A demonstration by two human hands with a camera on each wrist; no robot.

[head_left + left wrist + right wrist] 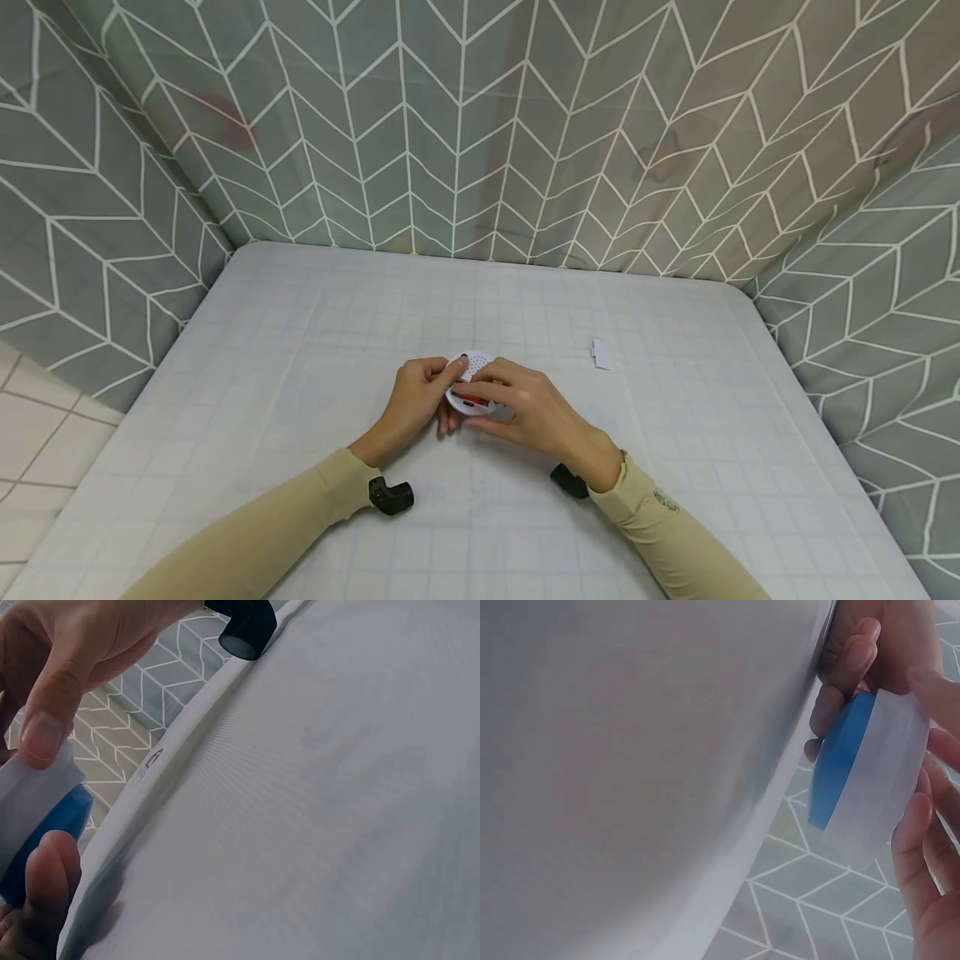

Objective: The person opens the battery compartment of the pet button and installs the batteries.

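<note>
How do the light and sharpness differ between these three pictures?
Head view: bright, fairly even light, with the patterned curtain easy to read, but the round device too small for fine detail; left wrist view: dimmer, a soft dark shadow along the lower left of the white tabletop; right wrist view: tabletop grey and nearly textureless, the device's surface slightly soft.

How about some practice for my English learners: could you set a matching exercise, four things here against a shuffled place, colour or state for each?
1. round gadget
2. small white piece
3. sleeves
4. curtain

A. tan
B. marked with white zigzag lines
C. held by the left hand
D. lying loose on the table

Pairs: 1-C, 2-D, 3-A, 4-B
</note>
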